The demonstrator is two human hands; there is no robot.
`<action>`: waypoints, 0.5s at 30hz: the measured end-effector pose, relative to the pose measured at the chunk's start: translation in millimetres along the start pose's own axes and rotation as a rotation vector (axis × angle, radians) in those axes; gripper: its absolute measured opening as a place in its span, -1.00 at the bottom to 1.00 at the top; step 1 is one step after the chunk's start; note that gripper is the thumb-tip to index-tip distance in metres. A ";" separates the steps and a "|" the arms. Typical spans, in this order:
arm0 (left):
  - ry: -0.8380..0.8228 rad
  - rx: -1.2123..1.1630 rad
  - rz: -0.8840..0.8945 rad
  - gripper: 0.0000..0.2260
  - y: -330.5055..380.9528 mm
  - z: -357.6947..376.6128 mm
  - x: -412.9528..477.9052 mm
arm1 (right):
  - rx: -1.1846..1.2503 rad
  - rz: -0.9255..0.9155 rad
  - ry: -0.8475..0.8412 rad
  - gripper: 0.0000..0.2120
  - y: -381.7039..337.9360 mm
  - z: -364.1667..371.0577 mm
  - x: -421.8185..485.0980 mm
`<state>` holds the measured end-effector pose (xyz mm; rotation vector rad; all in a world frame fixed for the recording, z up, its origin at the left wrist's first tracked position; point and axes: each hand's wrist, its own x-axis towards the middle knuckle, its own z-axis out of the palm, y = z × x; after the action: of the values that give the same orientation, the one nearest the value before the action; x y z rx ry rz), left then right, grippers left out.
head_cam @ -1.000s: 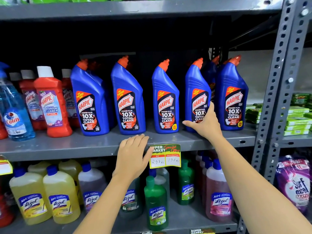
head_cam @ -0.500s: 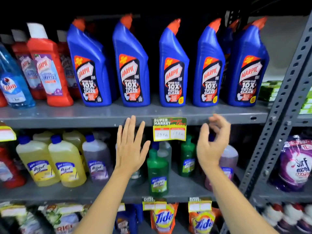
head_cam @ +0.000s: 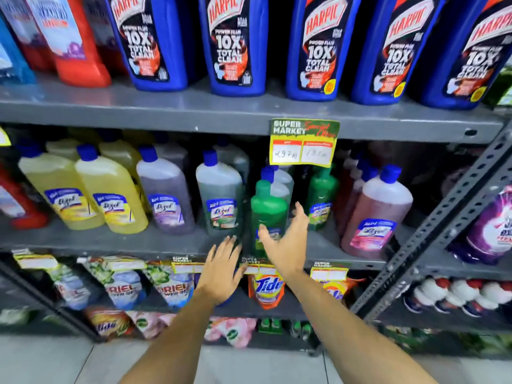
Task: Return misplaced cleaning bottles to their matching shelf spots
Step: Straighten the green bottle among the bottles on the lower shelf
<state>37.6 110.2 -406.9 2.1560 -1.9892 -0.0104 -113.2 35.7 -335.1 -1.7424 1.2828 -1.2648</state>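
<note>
Both hands are spread and empty, the right hand (head_cam: 286,242) just in front of a green bottle (head_cam: 268,210) on the middle shelf (head_cam: 124,242), the left hand (head_cam: 221,268) beside it, lower left.

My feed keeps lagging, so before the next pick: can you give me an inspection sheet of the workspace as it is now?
Surface: grey metal middle shelf, stocked, with bare strips along its front edge.
Job's things: green bottle upright at the front of the middle shelf, amid grey-green Lizol bottles; a second green bottle stands behind and to its right.
Clutter: price tag hanging from the Harpic shelf; pouches on the shelf below.
Grippers: left hand open, flat, near the shelf edge; right hand open, fingers spread around the green bottle's lower part, not closed on it.
Cables: nothing seen.
Surroundings: slotted upright on the right, tiled floor below.
</note>
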 end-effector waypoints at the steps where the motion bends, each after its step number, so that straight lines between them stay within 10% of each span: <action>1: -0.084 0.010 0.002 -0.43 -3.6 7.1 -0.9 | -0.023 0.030 -0.045 -0.06 2.3 5.5 -1.2; 15: -0.128 0.094 0.054 -0.20 -12.0 22.0 -6.5 | -0.203 0.222 -0.036 -0.12 12.2 31.4 1.1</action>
<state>45.7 114.2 -431.2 2.2095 -2.1590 -0.0490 -87.9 28.9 -356.3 -1.6943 1.5801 -1.0027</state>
